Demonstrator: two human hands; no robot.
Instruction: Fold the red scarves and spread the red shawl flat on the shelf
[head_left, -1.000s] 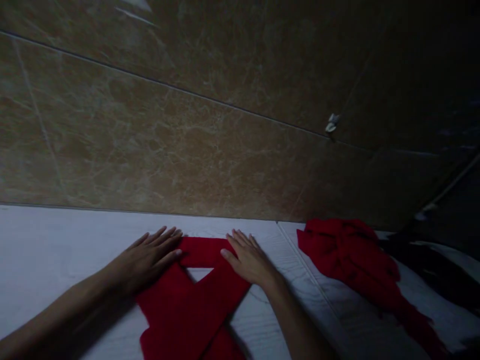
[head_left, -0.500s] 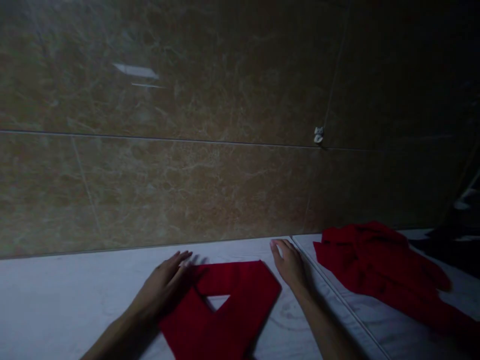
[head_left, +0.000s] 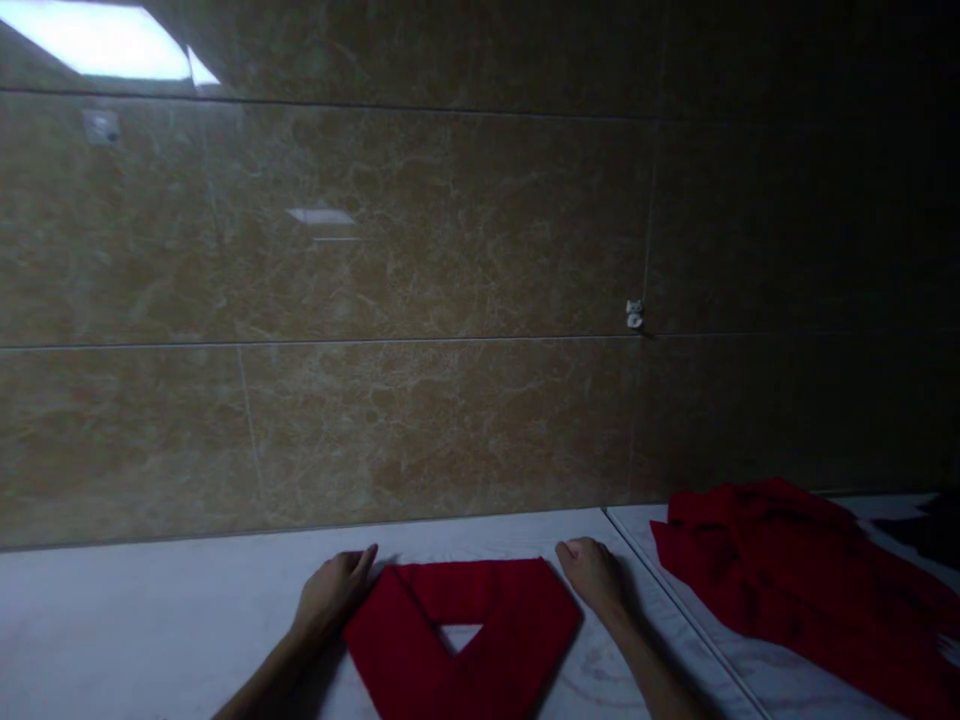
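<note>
A red cloth band [head_left: 517, 630] lies flat on the white tabletop, folded so its two ends cross toward me and leave a small triangular gap. My left hand [head_left: 334, 590] rests beside its upper left corner, a digit stretched out close to the cloth edge; its other fingers are partly hidden in the dim light. Just off the upper right corner is my right hand [head_left: 592, 575], its fingers curled in and nothing visible in them. The band's lower end runs out of view at the bottom.
A crumpled heap of red cloth [head_left: 795, 570] lies on the right, past a seam in the tabletop [head_left: 187, 610]. Dark fabric [head_left: 926, 525] sits at the far right. A brown tiled wall [head_left: 450, 420] rises behind, with a small white fixture [head_left: 634, 314] on it.
The view has tilted up, showing more wall. My left hand has drawn off the cloth's top left part to its outer side. My right hand's fingers have curled in.
</note>
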